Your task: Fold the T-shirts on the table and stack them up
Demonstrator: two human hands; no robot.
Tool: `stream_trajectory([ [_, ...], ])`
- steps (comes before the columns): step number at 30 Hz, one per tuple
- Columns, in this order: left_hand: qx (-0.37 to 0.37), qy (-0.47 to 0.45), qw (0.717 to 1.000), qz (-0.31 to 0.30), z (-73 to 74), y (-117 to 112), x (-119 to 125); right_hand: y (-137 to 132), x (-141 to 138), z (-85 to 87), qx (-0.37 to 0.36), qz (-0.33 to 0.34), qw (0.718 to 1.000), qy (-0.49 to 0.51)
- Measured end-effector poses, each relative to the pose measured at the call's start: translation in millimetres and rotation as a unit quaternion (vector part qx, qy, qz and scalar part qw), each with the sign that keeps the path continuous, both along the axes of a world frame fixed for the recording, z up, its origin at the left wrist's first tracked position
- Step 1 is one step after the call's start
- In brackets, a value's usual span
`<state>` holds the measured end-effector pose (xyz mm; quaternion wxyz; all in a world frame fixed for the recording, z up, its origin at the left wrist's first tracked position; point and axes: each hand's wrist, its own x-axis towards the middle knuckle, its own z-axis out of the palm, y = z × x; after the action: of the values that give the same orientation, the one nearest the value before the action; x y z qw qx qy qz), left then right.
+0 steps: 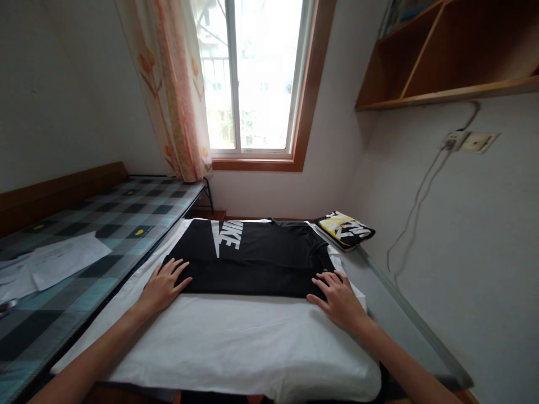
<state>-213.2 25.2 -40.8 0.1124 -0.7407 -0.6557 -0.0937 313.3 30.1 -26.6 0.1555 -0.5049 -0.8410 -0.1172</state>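
Shirt, black, lies at twelve o'clock, its near side apparently folded over and its far part seemingly unfolded yet, with left hand and right hand well apart, loosely spread, resting at its eight and four o'clock ends.

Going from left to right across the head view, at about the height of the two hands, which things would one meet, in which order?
White papers → left hand → black garment, its middle between the hands → right hand → hanging cable.
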Motion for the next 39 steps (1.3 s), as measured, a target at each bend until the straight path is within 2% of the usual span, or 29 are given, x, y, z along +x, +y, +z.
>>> stream_trajectory([
  [3,-0.005,0.032,0.999,0.022,19.0,17,24,17,-10,12.4,-0.005,-0.023,0.999,0.035],
  [5,-0.006,0.046,0.998,0.041,31.0,34,37,38,-17,23.2,0.001,-0.029,0.998,0.053],
  [7,-0.004,0.041,0.999,0.03,38.8,54,51,66,-23,33.9,0.005,-0.033,0.998,0.061],
  [9,-0.004,0.02,1.0,-0.005,40.3,74,66,100,-29,42.1,0.001,-0.043,0.997,0.059],
  [11,-0.001,-0.006,0.999,-0.043,35.2,91,81,138,-33,46.8,-0.021,-0.065,0.996,0.063],
  [14,0.011,-0.041,0.997,-0.07,19.4,107,99,193,-32,47.7,-0.088,-0.1,0.987,0.087],
  [19,0.053,-0.084,0.993,-0.07,-4.7,112,106,258,-21,39.3,-0.19,-0.152,0.965,0.099],
  [24,0.054,-0.097,0.991,-0.069,-8.8,110,103,291,-20,26.8,-0.223,-0.209,0.948,0.088],
  [31,0.036,-0.117,0.991,-0.061,-5.3,111,106,323,-34,18.7,-0.259,-0.239,0.933,0.075],
  [39,0.023,-0.136,0.989,-0.05,-1.4,111,108,346,-53,10.5,-0.276,-0.315,0.904,0.084],
])
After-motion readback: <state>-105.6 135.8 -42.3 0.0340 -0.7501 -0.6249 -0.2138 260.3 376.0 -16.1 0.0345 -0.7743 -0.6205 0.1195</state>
